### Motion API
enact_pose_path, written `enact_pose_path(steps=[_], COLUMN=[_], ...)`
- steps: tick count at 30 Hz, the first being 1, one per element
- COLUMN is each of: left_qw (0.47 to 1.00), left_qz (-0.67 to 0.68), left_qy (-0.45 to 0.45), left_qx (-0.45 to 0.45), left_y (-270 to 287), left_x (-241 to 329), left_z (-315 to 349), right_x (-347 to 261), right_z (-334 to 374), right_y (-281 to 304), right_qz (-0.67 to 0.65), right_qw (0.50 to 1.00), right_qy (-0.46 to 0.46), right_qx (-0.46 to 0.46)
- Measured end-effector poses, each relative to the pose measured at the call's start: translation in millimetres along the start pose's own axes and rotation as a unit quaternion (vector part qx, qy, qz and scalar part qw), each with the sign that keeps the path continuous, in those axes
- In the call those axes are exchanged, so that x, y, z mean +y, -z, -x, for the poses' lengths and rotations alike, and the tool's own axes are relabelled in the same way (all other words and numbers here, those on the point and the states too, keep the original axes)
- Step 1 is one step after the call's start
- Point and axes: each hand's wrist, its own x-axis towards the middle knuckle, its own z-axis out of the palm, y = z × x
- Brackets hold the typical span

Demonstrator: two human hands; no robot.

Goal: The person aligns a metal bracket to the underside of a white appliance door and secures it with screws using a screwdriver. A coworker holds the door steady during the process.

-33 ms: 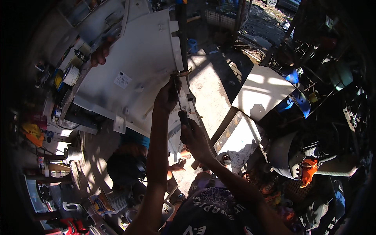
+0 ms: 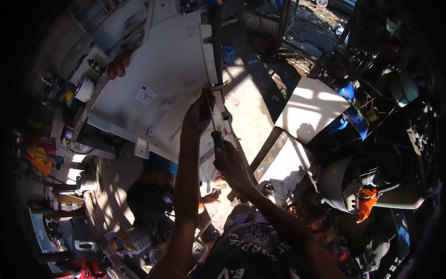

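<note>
A large white plastic panel [image 2: 172,60] with a paper label stands in front of me. In my right hand [image 2: 230,165] is the dark handle of a screwdriver [image 2: 216,137]. Its thin shaft runs up toward the panel's right edge, where a small brownish metal piece [image 2: 217,87] sticks out. My left hand [image 2: 199,114] is closed at that edge, beside the shaft's upper end; its fingertips are in shadow, so what they grip is hidden. Another person's hand [image 2: 120,65] rests at the panel's left edge.
Another person's dark-haired head [image 2: 147,200] is low at the left, under the panel. A pale board [image 2: 311,104] lies to the right, with a grey drum-like container [image 2: 337,183] and an orange object [image 2: 367,203] nearer me. Shelves of cans and tools line the left.
</note>
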Motion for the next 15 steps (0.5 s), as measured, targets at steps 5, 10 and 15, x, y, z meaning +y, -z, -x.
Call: enact_pose_path(steps=[5,10,15], left_qw=[0.999,0.999,0.993], left_qz=[-0.024,0.014,-0.108], left_qy=[-0.021,-0.024,-0.012], left_qx=[0.035,0.022,0.038], left_y=[-2,-4,-31], left_x=[0,9,-13], left_z=[-3,-7,12], right_x=[-5,-23,-15], right_z=[-6,-21,-31], right_y=[-4,-11,-5], right_qz=[-0.098,-0.194,-0.491], right_qw=[0.993,0.972,0.855], right_qy=[-0.062,-0.127,-0.158], right_qx=[-0.013,-0.030,-0.056])
